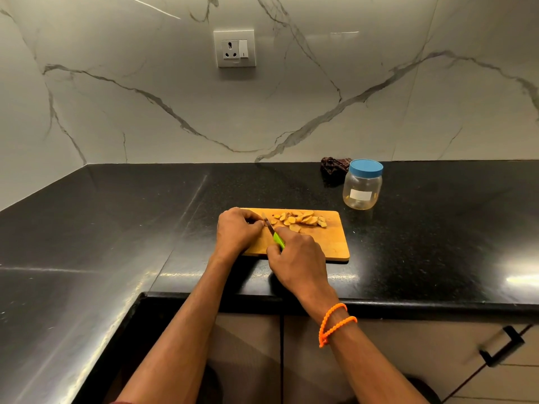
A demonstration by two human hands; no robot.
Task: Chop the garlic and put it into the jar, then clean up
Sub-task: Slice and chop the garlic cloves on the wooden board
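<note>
A wooden cutting board [329, 243] lies on the black counter. Several tan slices [303, 219] lie in a loose pile along its far edge. My right hand [297, 258] grips the green handle of a small knife [275, 233], whose blade points away toward my left fingertips. My left hand [237, 230] sits at the board's left end, fingers curled down on a small uncut piece that is mostly hidden under them. A clear plastic jar [362, 188] with a blue lid on stands behind the board to the right, looking empty.
A dark crumpled cloth [334, 167] lies by the wall behind the jar. The black counter [116, 228] turns a corner at the left. A marble wall with a socket [234, 48] rises behind. Cabinet doors with a black handle [501, 345] are below the counter edge.
</note>
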